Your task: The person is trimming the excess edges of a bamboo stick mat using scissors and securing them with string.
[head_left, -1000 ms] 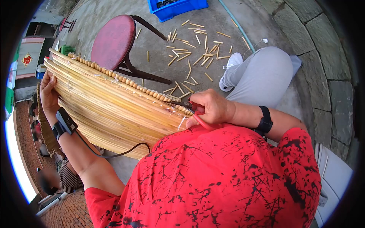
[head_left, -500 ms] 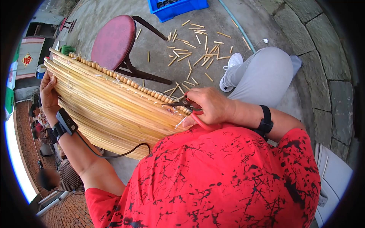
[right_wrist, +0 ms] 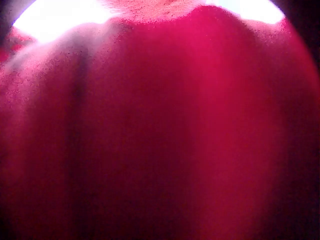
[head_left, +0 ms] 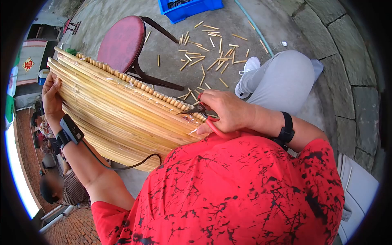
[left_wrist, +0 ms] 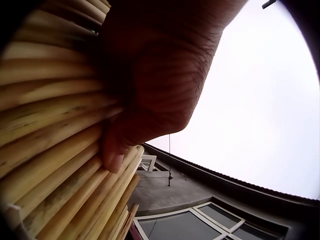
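A mat of pale stalks [head_left: 122, 112], stitched with white thread, spans the space in front of my red shirt. At its left end my left hand [head_left: 51, 94] grips the edge. The left wrist view shows that thumb [left_wrist: 114, 156] pressed over the stalks. My right hand [head_left: 228, 110] holds red-handled scissors [head_left: 200, 109] near the mat's right end. Their dark blades stand apart over the stitched border, beside the row of cut stalk ends [head_left: 157, 94]. A white thread tail [head_left: 193, 131] lies close to the right thumb. Red cloth [right_wrist: 160, 125] fills the right wrist view.
A round stool with a dark red seat [head_left: 121, 43] stands just beyond the mat. Short cut stalk pieces [head_left: 222, 57] litter the concrete floor. Farther back are a blue crate [head_left: 190, 10] and a hose [head_left: 257, 30]. A person in stripes [head_left: 74, 188] is at the left.
The scissors, at first mostly hidden by the right hand, have come into view over the mat with blades apart. The mat's border has shifted slightly; the left hand keeps its grip.
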`<state>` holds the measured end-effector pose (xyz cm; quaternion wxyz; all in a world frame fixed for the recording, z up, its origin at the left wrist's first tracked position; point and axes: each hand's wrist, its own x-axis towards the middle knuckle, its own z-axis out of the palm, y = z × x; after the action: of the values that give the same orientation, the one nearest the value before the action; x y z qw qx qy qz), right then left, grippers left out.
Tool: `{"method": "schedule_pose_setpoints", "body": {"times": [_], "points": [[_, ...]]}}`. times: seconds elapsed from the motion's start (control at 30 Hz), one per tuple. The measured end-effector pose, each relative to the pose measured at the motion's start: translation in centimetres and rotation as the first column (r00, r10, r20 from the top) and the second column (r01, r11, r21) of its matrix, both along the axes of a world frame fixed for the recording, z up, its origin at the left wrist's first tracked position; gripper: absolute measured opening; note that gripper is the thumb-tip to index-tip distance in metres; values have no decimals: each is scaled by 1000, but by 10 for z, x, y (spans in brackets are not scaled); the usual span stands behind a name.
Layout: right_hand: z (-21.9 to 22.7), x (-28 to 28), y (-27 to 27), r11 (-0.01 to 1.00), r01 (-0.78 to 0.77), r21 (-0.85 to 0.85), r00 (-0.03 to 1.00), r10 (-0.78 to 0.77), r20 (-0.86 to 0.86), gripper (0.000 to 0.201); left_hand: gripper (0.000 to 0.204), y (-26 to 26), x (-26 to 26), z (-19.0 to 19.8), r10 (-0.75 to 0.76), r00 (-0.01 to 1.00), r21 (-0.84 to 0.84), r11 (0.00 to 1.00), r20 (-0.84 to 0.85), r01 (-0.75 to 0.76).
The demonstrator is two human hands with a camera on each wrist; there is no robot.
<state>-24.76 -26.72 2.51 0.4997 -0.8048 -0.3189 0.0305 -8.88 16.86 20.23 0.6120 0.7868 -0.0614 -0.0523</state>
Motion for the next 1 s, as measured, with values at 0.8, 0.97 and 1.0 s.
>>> {"method": "schedule_pose_setpoints", "body": {"times": [0.8,0.97,1.0], "points": [[-5,-4,4,995,2,103,999,3,-47,55,10,-8,-3,3,0,1000,16,1000,-6,0],[12,-1,2,996,42,-76,999,-45,-30,66,10,-15,-4,4,4,1000,28,1000,-1,-4],[12,-2,2,996,43,-77,999,-45,-31,66,9,-18,-6,3,12,1000,8,1000,1,-12]]}}
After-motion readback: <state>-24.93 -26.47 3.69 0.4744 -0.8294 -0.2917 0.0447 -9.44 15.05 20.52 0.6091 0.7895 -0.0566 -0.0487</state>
